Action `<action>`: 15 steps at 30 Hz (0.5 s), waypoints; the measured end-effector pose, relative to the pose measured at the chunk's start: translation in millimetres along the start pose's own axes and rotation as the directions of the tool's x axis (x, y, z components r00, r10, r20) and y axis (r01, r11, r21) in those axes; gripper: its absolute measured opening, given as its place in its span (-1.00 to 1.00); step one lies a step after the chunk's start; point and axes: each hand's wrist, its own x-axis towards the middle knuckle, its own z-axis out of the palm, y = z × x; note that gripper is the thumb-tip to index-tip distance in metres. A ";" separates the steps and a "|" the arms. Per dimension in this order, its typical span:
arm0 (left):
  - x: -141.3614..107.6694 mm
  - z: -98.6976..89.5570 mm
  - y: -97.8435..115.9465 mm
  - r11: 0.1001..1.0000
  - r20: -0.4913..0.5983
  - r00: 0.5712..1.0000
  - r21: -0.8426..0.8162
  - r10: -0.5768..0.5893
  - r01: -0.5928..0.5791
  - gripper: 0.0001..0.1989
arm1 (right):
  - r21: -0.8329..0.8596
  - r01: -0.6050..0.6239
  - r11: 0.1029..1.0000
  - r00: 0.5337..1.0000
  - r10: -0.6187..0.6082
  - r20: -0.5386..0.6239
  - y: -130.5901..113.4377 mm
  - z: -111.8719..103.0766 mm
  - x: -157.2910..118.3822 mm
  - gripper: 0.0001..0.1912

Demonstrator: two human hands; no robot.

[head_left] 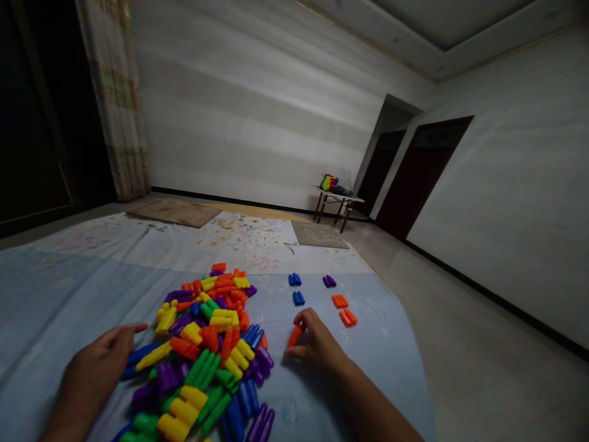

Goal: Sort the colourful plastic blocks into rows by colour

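Note:
A large pile of bullet-shaped plastic building blocks (197, 365), in yellow, orange, green, blue and purple, lies on the light blue part of the sheet. My right hand (317, 344) is to the right of the pile, its thumb and fingers closed around an orange building block (295, 334), partly hidden by them. Against the pile's left side is my left hand (94, 368), holding nothing, with a finger stretched toward the blocks; its other fingers are partly hidden. Beyond my right hand lie two blue blocks (295, 280), a purple block (329, 281) and two orange blocks (340, 301), set apart from the pile.
The floral sheet (257, 239) covers the surface, its right edge bordering the tiled floor (464, 319). Farther off are a brown mat (175, 212), a greyish mat (319, 234) and a small table (338, 195) carrying a colourful bag (329, 182).

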 end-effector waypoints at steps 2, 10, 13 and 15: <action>1.4 0.3 -0.8 1.000 -0.008 1.000 0.002 -0.016 0.016 -0.55 | -0.047 -0.023 0.999 0.995 0.018 -0.100 9.0 2.2 2.5 -0.49; -6.0 -3.0 8.3 0.999 -0.006 1.000 -0.029 -0.013 0.013 -0.53 | -0.089 -0.044 0.995 0.998 0.049 0.051 13.4 -14.8 -3.8 -0.48; -6.6 -4.3 9.3 1.000 -0.022 1.000 -0.021 -0.020 0.019 -0.51 | -0.044 -0.037 0.998 0.996 0.041 0.084 17.9 -21.5 -5.5 -0.55; -1.9 -2.9 4.9 1.000 -0.028 0.999 -0.020 -0.022 0.022 -0.52 | -0.001 -0.039 0.999 0.993 0.039 0.108 21.8 -24.7 -5.8 -0.57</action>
